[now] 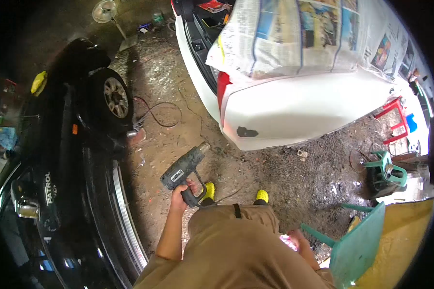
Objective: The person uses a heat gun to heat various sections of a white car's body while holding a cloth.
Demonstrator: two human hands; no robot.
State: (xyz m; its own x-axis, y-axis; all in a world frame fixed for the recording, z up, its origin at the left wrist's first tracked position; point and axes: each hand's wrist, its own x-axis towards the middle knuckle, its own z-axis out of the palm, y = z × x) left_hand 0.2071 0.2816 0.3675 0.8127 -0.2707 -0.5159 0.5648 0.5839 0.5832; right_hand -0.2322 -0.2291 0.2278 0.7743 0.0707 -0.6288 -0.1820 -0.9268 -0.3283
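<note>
My left hand (184,191) is closed round the handle of a black heat gun (182,168), whose metal nozzle points up and to the right, towards the white car panel. Low on the right, beside my hip, my right hand (301,239) is partly hidden by my clothes and touches a pink-and-white cloth (289,242). That hand's fingers are too unclear to make out. Ahead of me is the white car panel (289,106), with a dark grey patch (247,131) near its lower left corner. Newspaper (279,36) and clear plastic cover the part above it.
A black car (58,192) fills the left side, its wheel (115,98) near a looped hose (166,115). On the right are a green table (359,248), a green stool (388,171) and a red stool (393,120). A fan (104,10) stands at the upper left.
</note>
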